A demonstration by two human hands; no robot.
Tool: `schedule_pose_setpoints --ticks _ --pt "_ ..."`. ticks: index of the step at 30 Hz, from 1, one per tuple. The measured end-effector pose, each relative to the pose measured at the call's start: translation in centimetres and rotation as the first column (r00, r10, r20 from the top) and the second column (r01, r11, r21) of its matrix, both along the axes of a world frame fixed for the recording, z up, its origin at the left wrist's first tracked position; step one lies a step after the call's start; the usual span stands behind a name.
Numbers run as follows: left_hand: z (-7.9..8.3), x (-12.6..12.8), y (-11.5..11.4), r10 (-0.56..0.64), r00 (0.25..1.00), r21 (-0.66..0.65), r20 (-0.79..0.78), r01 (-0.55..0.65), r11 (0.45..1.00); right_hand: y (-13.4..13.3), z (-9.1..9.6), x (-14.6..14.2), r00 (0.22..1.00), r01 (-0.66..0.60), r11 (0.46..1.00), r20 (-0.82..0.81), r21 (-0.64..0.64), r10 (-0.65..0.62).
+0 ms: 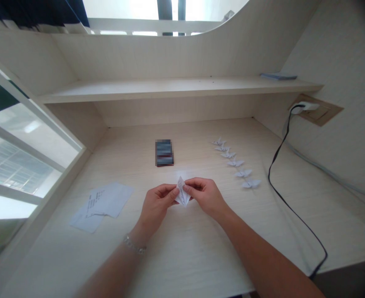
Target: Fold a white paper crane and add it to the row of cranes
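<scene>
Between my two hands is a small piece of folded white paper (182,194), pointed at its top and bottom. My left hand (158,203), with a beaded bracelet (134,245) at the wrist, pinches the paper's left side between thumb and fingers. On the right side my right hand (207,194) grips it the same way, thumb on the near face. The fingers behind the paper are partly hidden. Off to the right, several folded paper cranes (235,163) stand in a slanting row on the desk.
Loose paper sheets (109,200), one with writing, lie at the left. A dark rectangular object (164,152), blurred out, rests beyond my hands. A black cable (289,203) runs from the wall socket (320,109) down across the right side. Above the desk is a shelf (170,87).
</scene>
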State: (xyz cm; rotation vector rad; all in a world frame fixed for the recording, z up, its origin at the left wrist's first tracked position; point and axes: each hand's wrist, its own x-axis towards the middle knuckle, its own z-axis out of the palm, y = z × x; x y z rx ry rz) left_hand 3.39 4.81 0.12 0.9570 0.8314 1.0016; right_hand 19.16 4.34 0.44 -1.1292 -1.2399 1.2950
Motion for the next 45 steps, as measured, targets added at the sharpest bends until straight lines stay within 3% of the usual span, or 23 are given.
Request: schedule_pose_setpoints --ticks 10,22,30,45 --pt "0.05 -0.02 0.13 0.053 0.995 -0.058 -0.085 -0.058 0.997 -0.22 -0.07 -0.41 0.999 0.02 1.0 0.044 -0.006 -0.019" --pt "-0.02 0.09 -0.04 0.017 0.993 -0.106 -0.118 -0.029 0.994 -0.19 -0.22 -0.29 0.98 0.046 0.998 0.193 0.049 -0.055" --pt "0.12 -0.03 -0.16 -0.138 0.961 -0.116 -0.237 0.113 0.987 -0.08 -0.04 -0.07 0.999 0.026 0.999 -0.029 -0.031 -0.027" --pt "0.4 -0.43 -0.18 -0.231 0.92 -0.141 -0.317 0.195 0.971 0.18 0.34 0.17 0.997 0.076 0.997 -0.007 -0.033 -0.076"
